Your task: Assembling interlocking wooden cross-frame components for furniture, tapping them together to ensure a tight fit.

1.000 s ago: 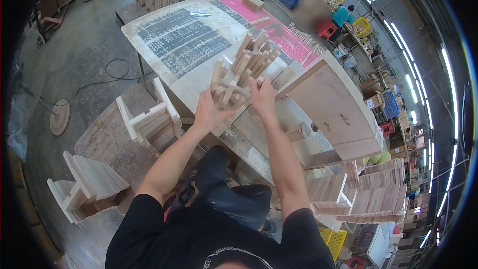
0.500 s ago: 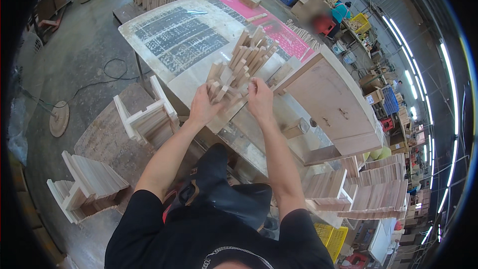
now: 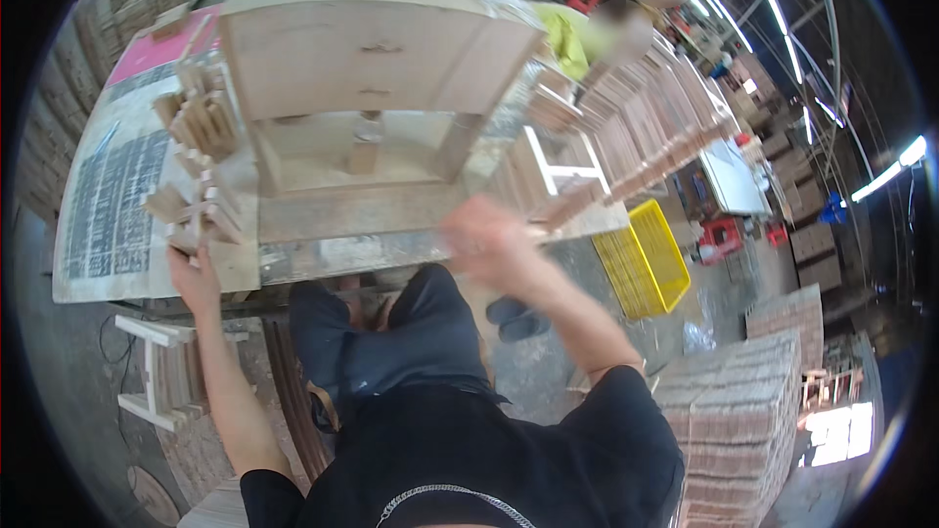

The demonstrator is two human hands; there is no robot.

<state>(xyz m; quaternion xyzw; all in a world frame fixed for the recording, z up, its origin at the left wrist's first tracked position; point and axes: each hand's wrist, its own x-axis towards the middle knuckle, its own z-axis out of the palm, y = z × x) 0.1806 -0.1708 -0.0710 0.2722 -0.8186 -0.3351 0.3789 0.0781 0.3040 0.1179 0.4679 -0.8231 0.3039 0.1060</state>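
Note:
At the near end of a pile of short pale wooden sticks, my left hand is closed, thumb and fingers around the end of a stick. The pile lies on the left part of the worktable. My right hand is over the table's front edge, smeared by motion, so its fingers cannot be made out. Just beyond it on the right stands a row of slatted wooden frames with a white end piece.
A wooden box-like stand with an open lower shelf fills the table's middle. A yellow crate is on the floor at right. Stacked wood rises at lower right, and more frames sit at lower left. A person is beyond the table.
My view has swung to the right. The right hand has left the stick pile and moved right toward the frames, while the left hand stays at the sticks.

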